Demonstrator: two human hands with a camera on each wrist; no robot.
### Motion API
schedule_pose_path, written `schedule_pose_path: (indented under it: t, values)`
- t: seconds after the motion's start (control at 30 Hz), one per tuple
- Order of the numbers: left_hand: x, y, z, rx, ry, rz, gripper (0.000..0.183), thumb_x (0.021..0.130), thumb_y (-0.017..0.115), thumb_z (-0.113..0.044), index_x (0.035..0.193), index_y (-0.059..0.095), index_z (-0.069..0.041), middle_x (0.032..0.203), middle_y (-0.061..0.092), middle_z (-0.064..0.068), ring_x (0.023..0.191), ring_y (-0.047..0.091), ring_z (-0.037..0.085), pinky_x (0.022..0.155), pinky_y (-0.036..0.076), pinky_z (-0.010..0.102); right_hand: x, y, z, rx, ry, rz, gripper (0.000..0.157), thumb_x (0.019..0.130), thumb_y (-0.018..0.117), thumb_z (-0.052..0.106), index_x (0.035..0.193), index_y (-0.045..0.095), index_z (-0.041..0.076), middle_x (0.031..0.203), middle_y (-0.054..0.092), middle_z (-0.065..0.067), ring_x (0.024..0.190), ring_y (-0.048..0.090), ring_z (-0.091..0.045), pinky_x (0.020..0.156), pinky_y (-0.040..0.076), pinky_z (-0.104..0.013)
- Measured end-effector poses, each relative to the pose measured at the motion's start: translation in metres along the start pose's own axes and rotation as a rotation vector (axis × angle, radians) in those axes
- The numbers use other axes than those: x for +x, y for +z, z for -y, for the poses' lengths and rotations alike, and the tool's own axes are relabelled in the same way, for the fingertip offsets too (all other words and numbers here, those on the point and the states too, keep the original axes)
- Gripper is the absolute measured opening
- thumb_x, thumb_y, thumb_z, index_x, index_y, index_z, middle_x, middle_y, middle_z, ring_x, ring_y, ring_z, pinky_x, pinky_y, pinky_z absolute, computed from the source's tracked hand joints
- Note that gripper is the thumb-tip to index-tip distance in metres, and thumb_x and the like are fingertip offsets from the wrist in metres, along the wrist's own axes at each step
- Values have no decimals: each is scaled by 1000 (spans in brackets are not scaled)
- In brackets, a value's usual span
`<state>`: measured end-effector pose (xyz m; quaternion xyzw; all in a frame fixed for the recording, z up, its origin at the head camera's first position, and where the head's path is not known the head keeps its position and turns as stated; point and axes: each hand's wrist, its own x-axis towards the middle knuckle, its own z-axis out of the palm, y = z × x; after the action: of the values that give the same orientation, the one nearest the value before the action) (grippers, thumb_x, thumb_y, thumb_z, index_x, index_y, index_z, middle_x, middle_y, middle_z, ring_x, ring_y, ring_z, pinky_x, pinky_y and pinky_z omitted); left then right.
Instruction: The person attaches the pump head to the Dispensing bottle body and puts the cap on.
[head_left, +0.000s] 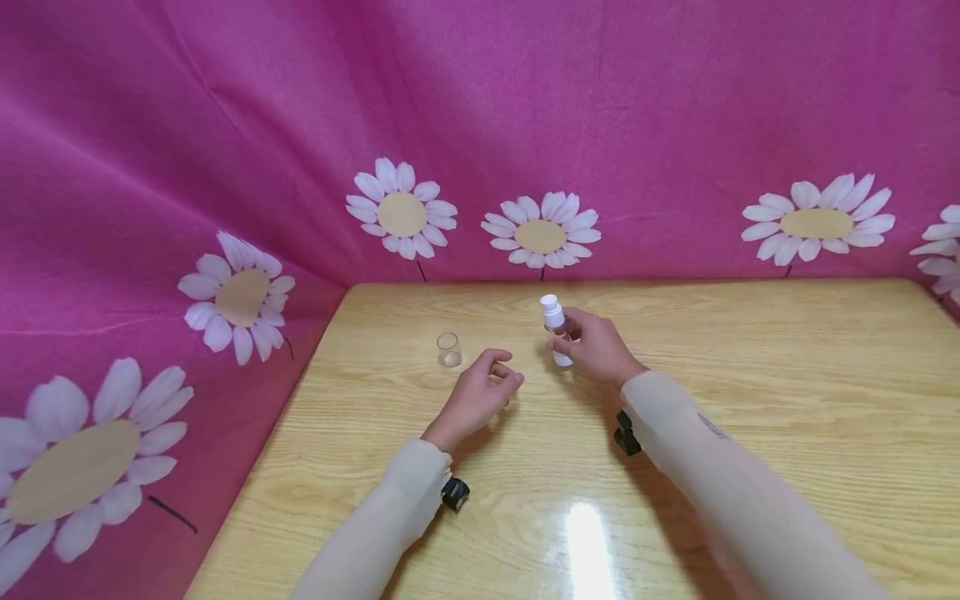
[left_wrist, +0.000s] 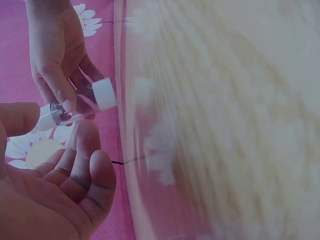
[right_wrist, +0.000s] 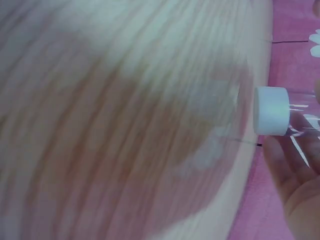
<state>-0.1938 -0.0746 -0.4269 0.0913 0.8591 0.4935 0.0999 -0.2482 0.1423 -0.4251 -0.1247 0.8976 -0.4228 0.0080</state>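
My right hand [head_left: 602, 347] grips a small clear pump bottle [head_left: 552, 313], holding it upright with its white pump top uppermost. The bottle's white base [right_wrist: 271, 111] shows below the fingers in the right wrist view. To its left, my left hand [head_left: 477, 395] is held over the table with fingers loosely bent and nothing in them. In the left wrist view its relaxed fingers [left_wrist: 86, 137] overlap the space just beside the bottle's white base [left_wrist: 104, 94]. A clear, cup-shaped cap [head_left: 449, 351] stands on the table beyond the left hand.
The wooden table [head_left: 787, 375] has a glossy surface that reflects light near the front. A pink cloth [head_left: 660, 125] with large white daisies hangs along its back and left edges. Dark wrist cameras [head_left: 455, 493] sit under both sleeves.
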Motion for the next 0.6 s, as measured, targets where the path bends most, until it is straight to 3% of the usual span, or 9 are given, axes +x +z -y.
schedule_pose_path:
  t: [0.3, 0.6]
  values:
    - [1, 3, 0, -20, -19, 42, 48, 100, 57, -28, 142, 46, -7, 113, 64, 8, 86, 65, 22, 71, 50, 27, 12, 10, -2, 79, 58, -56, 38, 91, 70, 10, 126, 60, 1, 124, 67, -21, 114, 66, -38, 95, 55, -46]
    - [1, -1, 3, -10, -42, 81, 46, 101, 56, -29, 141, 47, -8, 117, 63, 10, 95, 66, 22, 78, 55, 31, 15, 12, -10, 147, 80, -4, 40, 91, 71, 12, 130, 62, 5, 128, 66, -19, 120, 63, -36, 104, 50, -47]
